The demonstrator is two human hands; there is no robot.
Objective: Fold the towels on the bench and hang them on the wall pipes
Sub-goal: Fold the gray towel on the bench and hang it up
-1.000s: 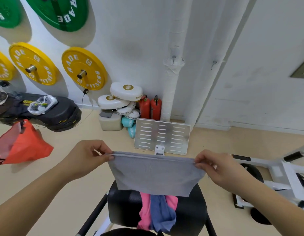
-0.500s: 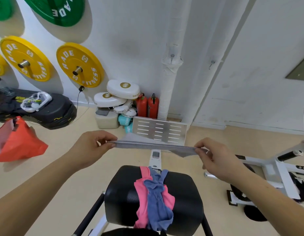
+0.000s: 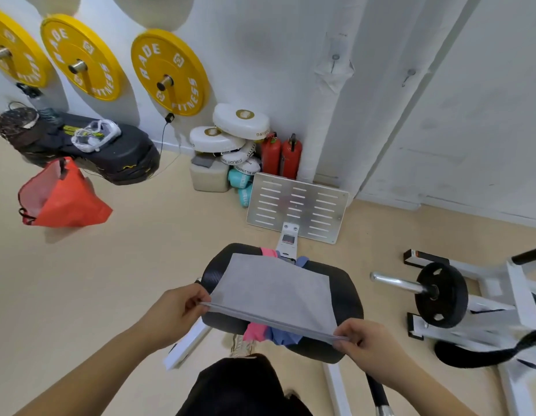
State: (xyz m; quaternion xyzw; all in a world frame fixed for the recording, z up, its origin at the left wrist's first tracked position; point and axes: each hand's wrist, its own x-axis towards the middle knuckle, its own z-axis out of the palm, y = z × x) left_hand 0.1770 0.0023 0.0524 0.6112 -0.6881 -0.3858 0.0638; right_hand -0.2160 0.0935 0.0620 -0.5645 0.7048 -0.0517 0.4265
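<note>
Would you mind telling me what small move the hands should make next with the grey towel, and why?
Probably carry the near edge forward onto the far edge, folding the grey towel in half: the left hand and right hand each pinch a near corner, and its far part lies on the bench.

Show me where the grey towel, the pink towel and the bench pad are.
grey towel [image 3: 275, 289]: head view, middle of its spread face.
pink towel [image 3: 254, 331]: head view, hanging near end.
bench pad [image 3: 347, 295]: head view, bare right side.
</note>
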